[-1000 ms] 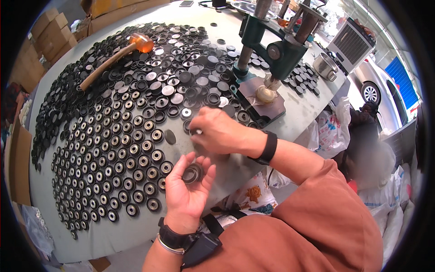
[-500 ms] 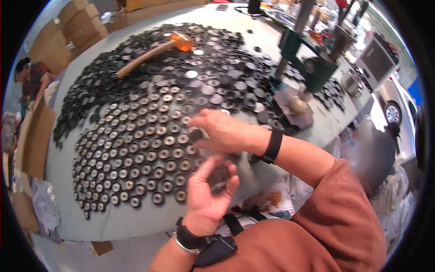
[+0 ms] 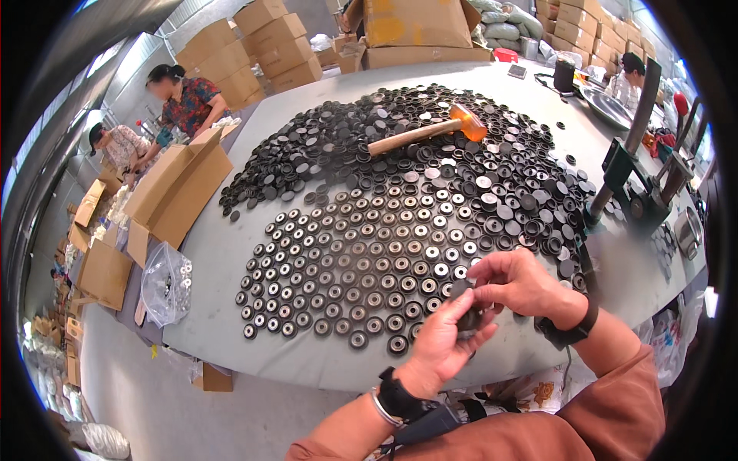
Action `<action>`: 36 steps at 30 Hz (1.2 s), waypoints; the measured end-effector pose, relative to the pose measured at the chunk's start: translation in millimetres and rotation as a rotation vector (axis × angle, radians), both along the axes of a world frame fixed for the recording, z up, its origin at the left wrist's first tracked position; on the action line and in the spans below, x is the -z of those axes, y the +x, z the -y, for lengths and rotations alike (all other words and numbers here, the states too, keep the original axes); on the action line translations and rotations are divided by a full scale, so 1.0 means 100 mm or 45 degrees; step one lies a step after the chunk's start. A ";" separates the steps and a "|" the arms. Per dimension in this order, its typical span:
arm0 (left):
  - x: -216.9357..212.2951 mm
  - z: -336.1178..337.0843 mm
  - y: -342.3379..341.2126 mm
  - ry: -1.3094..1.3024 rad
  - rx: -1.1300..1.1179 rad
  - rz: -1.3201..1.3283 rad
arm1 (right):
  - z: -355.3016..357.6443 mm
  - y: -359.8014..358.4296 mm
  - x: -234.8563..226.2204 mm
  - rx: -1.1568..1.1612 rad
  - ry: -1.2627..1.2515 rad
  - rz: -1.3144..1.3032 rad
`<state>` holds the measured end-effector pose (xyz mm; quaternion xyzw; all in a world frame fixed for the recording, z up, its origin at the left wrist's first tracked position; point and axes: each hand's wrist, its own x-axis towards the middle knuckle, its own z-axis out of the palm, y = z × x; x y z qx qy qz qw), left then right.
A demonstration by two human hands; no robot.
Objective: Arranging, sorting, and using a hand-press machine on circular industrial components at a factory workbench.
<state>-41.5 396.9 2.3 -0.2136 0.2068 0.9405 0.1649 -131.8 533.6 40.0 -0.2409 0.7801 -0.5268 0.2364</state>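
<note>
At lower right of frame, a dark disc [image 3: 461,288] is pinched in the right hand's grip [image 3: 524,284], a dark cup [image 3: 468,321] clasped by the left hand [image 3: 443,343]; if pinched loosely, the disc could be dropped.

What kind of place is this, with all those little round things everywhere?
It looks like a workshop or small factory: there are rows of round parts on a big table, a dark green press, and stacked cardboard boxes behind.
</note>
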 end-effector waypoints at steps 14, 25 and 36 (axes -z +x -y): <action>-0.48 4.18 -2.10 -1.460 -0.707 -0.103 | -1.24 -0.33 0.17 0.639 0.352 -0.380; -0.42 0.20 -0.66 -0.390 0.197 -0.297 | -1.24 -0.83 0.52 0.363 0.929 -0.765; 0.15 -0.99 -0.47 0.041 0.165 0.133 | -1.12 -0.68 0.51 0.080 0.790 -0.903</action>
